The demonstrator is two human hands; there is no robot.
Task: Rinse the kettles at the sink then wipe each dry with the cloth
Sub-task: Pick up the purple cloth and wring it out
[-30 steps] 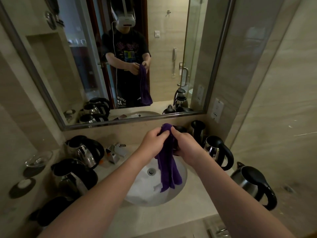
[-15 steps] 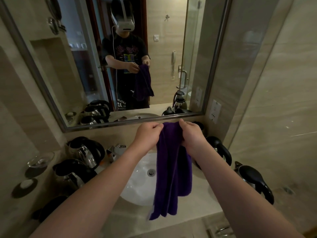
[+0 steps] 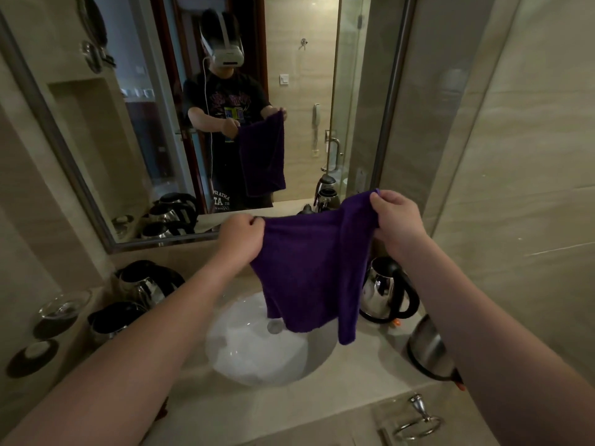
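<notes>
A purple cloth (image 3: 309, 268) hangs spread out above the white sink (image 3: 257, 352). My left hand (image 3: 240, 238) pinches its upper left corner and my right hand (image 3: 397, 220) pinches its upper right corner. Steel kettles with black handles stand on the counter: two to the left of the sink (image 3: 145, 281) (image 3: 112, 320), one to the right (image 3: 384, 291), and another (image 3: 429, 349) partly hidden behind my right forearm.
A large mirror (image 3: 193, 123) fills the wall behind the sink. A glass dish (image 3: 62, 305) and dark coasters (image 3: 32, 357) sit at the far left. A chrome towel ring (image 3: 418, 421) hangs on the counter's front. A tiled wall (image 3: 515, 156) closes the right side.
The cloth was bunched between both hands; my hands have risen and moved apart, and the cloth now hangs spread open between them.
</notes>
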